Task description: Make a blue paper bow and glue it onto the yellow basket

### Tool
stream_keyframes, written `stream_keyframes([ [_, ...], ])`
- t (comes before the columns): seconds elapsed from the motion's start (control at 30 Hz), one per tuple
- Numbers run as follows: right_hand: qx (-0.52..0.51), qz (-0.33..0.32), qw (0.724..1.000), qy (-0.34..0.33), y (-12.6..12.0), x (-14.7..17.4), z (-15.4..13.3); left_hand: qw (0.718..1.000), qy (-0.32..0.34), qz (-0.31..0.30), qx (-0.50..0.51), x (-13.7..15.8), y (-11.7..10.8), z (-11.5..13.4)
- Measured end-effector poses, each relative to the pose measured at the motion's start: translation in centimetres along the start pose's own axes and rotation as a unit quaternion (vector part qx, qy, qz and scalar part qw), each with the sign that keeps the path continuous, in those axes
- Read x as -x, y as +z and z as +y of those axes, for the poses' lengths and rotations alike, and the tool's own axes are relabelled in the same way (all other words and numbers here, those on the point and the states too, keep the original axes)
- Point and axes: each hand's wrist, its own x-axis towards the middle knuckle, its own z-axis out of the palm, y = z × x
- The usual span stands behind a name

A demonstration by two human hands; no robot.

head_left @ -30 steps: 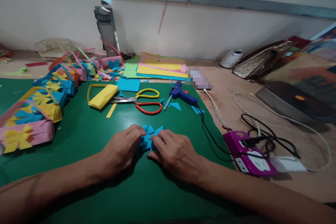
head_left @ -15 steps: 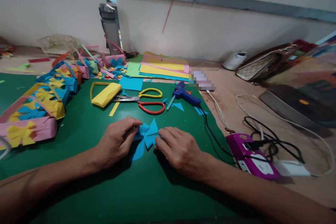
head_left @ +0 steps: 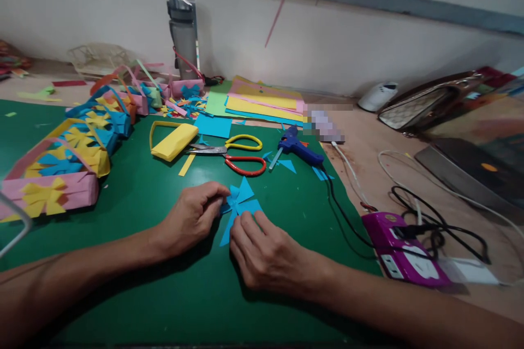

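Observation:
A blue paper flower (head_left: 241, 202) with pointed petals lies low over the green mat, between my two hands. My left hand (head_left: 198, 212) pinches its left petal between thumb and fingers. My right hand (head_left: 264, 248) has its fingers curled at the flower's lower right petals; the fingertips are partly hidden, and they seem to hold a petal there. Beyond the hands lie scissors (head_left: 244, 166) with one yellow and one red handle, their blades pointing left beside a folded yellow paper bag (head_left: 175, 143). A blue glue gun (head_left: 301, 148) rests to the right of the scissors.
Several decorated paper bags (head_left: 77, 191) line the left side of the green mat (head_left: 135, 294). Coloured paper sheets (head_left: 266, 102) are stacked at the back. A black cord runs from the glue gun to a magenta power strip (head_left: 403, 251) at right. A grey bottle (head_left: 183, 38) stands by the wall.
My right hand has moved from the flower's right petals down to its lower petals. My left hand keeps its pinch on the left side. The whole view has shifted slightly.

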Motion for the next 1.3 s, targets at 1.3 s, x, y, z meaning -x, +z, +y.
stream_keyframes([
  [1.3, -0.023, -0.028, 0.994, -0.104, -1.2, 0.5, 1.9, 0.892, 0.315, -0.157, -0.283, -0.5, -0.4, -0.5],
])
